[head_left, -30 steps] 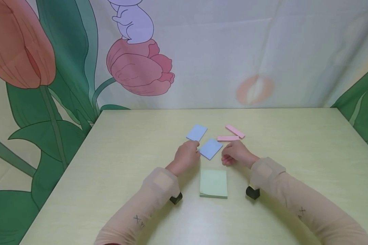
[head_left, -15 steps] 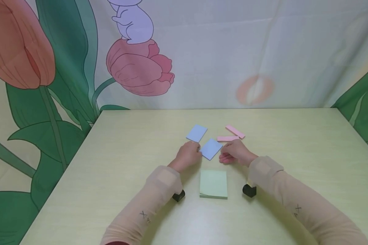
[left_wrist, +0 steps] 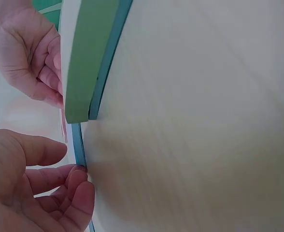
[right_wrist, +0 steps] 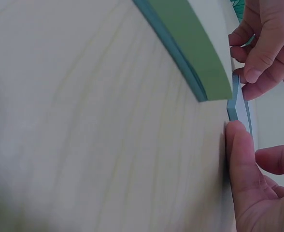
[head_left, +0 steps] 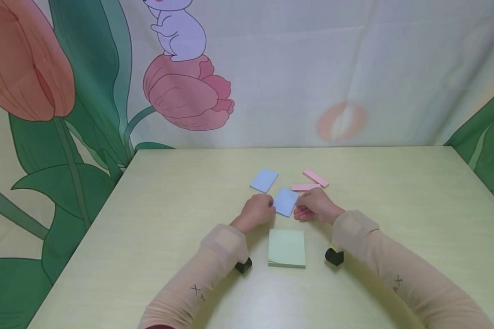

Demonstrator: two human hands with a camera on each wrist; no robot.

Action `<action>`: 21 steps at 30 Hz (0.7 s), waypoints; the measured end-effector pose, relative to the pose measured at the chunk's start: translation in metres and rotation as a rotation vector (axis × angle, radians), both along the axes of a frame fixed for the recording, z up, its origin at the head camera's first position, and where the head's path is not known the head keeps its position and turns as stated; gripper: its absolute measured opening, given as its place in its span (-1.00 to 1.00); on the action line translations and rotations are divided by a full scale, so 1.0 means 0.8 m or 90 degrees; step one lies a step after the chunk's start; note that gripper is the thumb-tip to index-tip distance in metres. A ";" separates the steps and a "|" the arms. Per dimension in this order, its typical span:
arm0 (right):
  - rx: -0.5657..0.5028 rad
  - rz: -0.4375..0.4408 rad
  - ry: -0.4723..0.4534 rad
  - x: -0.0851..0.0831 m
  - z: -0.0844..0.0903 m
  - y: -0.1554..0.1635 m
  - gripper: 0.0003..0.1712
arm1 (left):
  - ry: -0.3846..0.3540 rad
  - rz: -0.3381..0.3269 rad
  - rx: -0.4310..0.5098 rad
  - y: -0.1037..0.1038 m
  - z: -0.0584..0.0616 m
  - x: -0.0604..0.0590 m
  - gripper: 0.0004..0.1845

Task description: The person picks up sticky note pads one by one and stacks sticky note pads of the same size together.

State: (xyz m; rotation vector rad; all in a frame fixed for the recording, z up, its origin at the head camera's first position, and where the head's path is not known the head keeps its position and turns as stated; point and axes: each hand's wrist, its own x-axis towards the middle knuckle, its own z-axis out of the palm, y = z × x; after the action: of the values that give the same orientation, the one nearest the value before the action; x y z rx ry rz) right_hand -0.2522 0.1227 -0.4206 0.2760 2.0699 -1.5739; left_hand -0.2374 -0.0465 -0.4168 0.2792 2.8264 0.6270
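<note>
Near blue pad [head_left: 286, 201] lay between both hands: left hand [head_left: 258, 212] pinched its left edge, right hand [head_left: 314, 205] its right.

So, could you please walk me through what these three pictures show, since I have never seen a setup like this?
A person works with bare hands, wearing three cameras. The wide picture comes from the head, looking down at a pale table. The other two come from small cameras strapped under each wrist, so they look along the tabletop.

On the table lie a green pad of sticky notes, two blue pads and two pink strips. The left hand and the right hand meet at the nearer blue pad, fingertips touching its opposite edges. In the wrist views that pad appears edge-on as a thin blue line beyond the green pad. The farther blue pad lies untouched.
</note>
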 end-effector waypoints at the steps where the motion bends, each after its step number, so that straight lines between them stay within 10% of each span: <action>1: 0.000 0.000 0.000 0.000 0.000 0.000 -0.82 | -0.001 0.001 0.001 0.001 0.000 0.001 -0.82; 21: 0.045 0.042 0.021 0.008 -0.004 0.013 -0.78 | 0.009 -0.024 0.029 0.007 0.002 0.007 -0.88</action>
State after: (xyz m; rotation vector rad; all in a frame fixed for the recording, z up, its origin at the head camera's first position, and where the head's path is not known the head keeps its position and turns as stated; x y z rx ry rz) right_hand -0.2455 0.1333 -0.4239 0.2057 2.1411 -1.4770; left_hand -0.2321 -0.0406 -0.4154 0.3451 2.8165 0.6846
